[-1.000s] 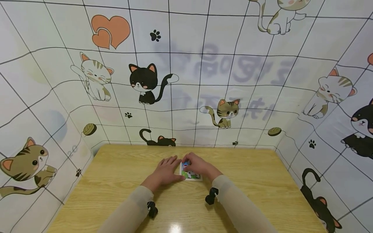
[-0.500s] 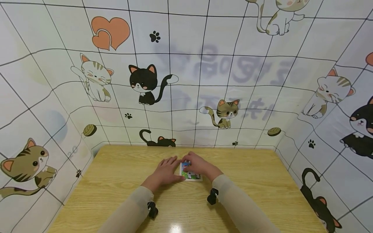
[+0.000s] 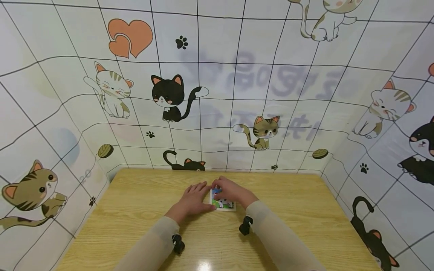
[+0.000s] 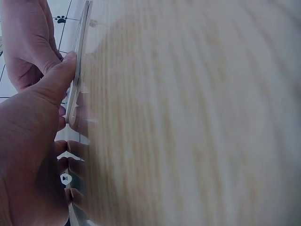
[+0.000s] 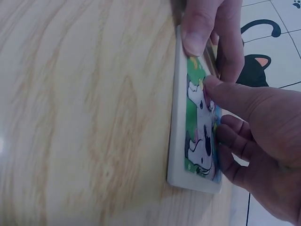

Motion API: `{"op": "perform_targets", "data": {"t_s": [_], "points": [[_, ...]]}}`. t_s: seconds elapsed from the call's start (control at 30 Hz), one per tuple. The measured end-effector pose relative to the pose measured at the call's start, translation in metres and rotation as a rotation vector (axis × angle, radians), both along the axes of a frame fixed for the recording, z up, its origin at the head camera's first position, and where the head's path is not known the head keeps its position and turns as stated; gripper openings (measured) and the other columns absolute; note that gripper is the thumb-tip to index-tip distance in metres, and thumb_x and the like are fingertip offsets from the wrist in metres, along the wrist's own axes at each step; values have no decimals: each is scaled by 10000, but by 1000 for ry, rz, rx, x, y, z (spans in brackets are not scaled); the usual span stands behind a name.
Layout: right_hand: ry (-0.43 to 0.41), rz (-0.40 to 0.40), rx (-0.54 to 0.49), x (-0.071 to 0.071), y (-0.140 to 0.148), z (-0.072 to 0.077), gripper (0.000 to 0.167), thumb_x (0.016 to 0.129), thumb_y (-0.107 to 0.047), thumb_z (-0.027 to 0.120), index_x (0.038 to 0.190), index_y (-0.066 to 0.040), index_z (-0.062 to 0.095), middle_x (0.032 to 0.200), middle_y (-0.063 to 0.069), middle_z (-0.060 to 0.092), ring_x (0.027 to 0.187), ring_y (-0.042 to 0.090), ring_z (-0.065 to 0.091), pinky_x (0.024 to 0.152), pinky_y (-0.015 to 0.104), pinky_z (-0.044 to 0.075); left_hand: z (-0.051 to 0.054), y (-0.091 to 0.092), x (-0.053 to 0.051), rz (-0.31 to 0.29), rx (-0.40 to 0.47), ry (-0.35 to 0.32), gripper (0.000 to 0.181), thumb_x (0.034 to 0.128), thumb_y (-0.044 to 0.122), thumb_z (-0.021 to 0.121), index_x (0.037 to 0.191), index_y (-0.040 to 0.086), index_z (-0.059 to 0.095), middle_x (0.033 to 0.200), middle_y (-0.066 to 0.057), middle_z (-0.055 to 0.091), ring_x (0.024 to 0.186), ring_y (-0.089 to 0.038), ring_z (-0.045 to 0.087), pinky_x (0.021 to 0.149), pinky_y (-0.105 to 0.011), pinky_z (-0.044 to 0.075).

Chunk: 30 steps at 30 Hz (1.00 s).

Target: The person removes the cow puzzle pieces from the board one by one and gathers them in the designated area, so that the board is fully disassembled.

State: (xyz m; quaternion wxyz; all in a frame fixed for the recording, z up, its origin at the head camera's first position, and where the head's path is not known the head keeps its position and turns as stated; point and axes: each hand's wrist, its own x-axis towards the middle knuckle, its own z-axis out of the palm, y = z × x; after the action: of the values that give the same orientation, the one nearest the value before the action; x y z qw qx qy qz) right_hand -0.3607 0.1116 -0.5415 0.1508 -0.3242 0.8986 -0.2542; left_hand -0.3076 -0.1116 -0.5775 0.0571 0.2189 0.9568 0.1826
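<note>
A small flat board (image 3: 223,205) with a white rim and a cartoon picture lies on the wooden table; the picture (image 5: 200,127) shows a white animal on green. My left hand (image 3: 193,199) rests at its left side, fingers spread and fairly straight, thumb on the board's near-left corner. Over the far part of the picture is my right hand (image 3: 232,191), its fingers bent. The right thumb (image 5: 225,92) and bent fingertips touch the picture. Whether they pinch a separate piece is hidden. In the left wrist view the board (image 4: 80,56) appears edge-on beside the left thumb.
The light wooden table (image 3: 142,188) extends around both hands. Behind it and at both sides stand white cloth walls (image 3: 217,86) with black grid lines and printed cats. A small black device (image 3: 178,244) sits at the left wrist, another black device (image 3: 245,225) at the right.
Both hands and the board stay nearly in place. The right wrist shifts only slightly, and the head view moves a little.
</note>
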Motion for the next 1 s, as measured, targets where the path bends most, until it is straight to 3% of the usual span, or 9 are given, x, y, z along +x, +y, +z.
{"op": "perform_targets", "data": {"t_s": [0.6, 1.0], "points": [[-53, -16, 46, -7, -5, 1, 326, 997, -144, 859, 1273, -114, 688, 1282, 79, 605, 1108, 230, 598, 1036, 470, 557, 1, 0, -1, -8, 22, -5, 899, 988, 651, 754, 1691, 176, 457, 1780, -157, 337, 1632, -428, 300, 1311, -676, 198], [-37, -25, -41, -4, -2, -4, 364, 990, -135, 865, 1284, -61, 664, 1228, 93, 634, 1055, 217, 599, 964, 446, 551, 0, -1, 0, 1, 4, -7, 924, 983, 724, 713, 1711, 230, 430, 1792, -122, 323, 1642, -411, 292, 1315, -665, 202]]}}
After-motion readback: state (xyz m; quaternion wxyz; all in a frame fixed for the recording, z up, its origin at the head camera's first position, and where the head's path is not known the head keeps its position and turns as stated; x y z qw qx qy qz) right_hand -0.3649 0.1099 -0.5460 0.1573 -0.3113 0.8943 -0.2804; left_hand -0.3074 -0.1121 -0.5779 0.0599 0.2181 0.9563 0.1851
